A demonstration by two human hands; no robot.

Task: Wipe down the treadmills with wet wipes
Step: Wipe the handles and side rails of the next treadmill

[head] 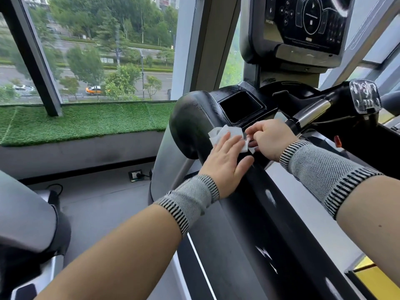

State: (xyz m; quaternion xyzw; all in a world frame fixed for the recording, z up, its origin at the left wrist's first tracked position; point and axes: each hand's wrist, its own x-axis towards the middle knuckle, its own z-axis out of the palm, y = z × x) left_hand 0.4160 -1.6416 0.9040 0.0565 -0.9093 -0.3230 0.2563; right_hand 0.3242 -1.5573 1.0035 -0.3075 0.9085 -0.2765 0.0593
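A white wet wipe (218, 133) lies on the black left side rail (194, 118) of the treadmill, just below its square cup holder (240, 106). My left hand (227, 161) lies flat on the wipe with straight fingers, pressing it onto the rail. My right hand (270, 140) pinches the wipe's right edge with curled fingers. Both wrists wear grey striped bands. The treadmill's console (307, 24) stands above, dark and switched off.
A chrome and black handlebar (313, 113) crosses to the right of my hands. Another machine's grey housing (23, 215) sits at the lower left. A floor socket (136, 175) with a plugged cable lies below a ledge of green turf (82, 122) under the window.
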